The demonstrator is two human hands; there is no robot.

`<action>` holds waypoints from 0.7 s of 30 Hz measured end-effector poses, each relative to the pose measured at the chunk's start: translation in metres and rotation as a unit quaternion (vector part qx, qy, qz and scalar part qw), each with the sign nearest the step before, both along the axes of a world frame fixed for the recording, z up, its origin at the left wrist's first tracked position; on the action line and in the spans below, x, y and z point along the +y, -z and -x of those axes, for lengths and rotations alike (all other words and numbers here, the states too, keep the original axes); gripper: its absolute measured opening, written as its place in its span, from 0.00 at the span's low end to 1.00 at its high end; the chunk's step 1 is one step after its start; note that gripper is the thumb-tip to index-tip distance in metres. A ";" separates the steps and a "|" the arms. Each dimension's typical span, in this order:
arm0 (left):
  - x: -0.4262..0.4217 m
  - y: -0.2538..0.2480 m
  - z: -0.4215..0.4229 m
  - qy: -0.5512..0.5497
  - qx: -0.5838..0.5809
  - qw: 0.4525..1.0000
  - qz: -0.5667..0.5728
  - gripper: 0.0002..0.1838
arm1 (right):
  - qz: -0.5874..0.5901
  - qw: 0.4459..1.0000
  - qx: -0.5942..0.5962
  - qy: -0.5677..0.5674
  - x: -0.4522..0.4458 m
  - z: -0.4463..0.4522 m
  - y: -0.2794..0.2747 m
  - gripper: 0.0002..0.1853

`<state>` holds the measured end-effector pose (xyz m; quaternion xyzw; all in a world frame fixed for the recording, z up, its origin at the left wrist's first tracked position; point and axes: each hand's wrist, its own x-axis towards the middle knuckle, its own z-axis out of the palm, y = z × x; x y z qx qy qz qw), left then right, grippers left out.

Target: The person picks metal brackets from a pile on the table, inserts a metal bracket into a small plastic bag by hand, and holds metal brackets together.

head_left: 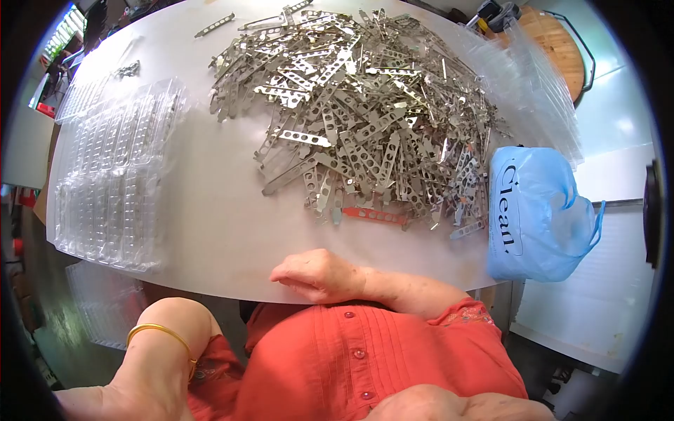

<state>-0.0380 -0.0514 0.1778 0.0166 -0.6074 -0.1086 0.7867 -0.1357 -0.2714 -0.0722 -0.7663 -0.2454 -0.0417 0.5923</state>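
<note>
My right hand (pixel 314 275) rests at the near edge of the table, its fingers curled into a loose fist with no object showing in it. Ahead of it lies a large heap of perforated metal brackets (pixel 351 105). A red bracket (pixel 374 215) is at the heap's near edge, the closest piece to that hand. On the left side, my arm with a gold bangle (pixel 151 327) is bent back toward the camera. Only the base of my left hand (pixel 88 405) shows at the bottom edge; its fingers are cut off from view.
Clear plastic blister trays (pixel 116 175) are stacked on the left of the white table (pixel 210 210). A blue plastic bag (pixel 533 217) marked "Clean" stands at the right edge. Behind it lie clear plastic sheets (pixel 537 91). A round wooden stool (pixel 554 52) is beyond the far right.
</note>
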 end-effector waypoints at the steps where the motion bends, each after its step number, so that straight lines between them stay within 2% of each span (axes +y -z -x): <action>1: 0.001 0.000 0.000 -0.032 -0.009 0.999 -0.005 0.12 | 0.002 1.000 0.006 -0.002 -0.001 0.000 -0.001 0.09; 4: 0.001 0.004 0.000 -0.172 -0.044 0.984 -0.032 0.12 | 0.009 1.000 0.019 -0.007 -0.003 0.000 -0.005 0.09; 6: 0.006 0.008 0.002 -0.306 -0.076 0.947 -0.067 0.12 | 0.010 1.000 0.025 -0.009 -0.003 0.001 -0.004 0.10; 8: 0.006 0.014 0.005 -0.479 -0.114 0.864 -0.108 0.11 | 0.002 1.000 0.015 -0.006 -0.002 0.000 -0.001 0.10; 10: 0.005 0.015 0.006 -0.568 -0.137 0.803 -0.119 0.11 | 0.001 1.000 0.021 -0.011 -0.002 0.000 -0.002 0.11; 14: 0.001 0.020 0.005 -0.631 -0.147 0.752 -0.120 0.11 | 0.009 1.000 0.024 -0.003 -0.002 0.000 -0.002 0.11; 21: -0.021 0.034 0.006 -0.664 -0.114 0.734 -0.084 0.10 | 0.015 1.000 0.006 -0.005 -0.005 -0.001 -0.003 0.11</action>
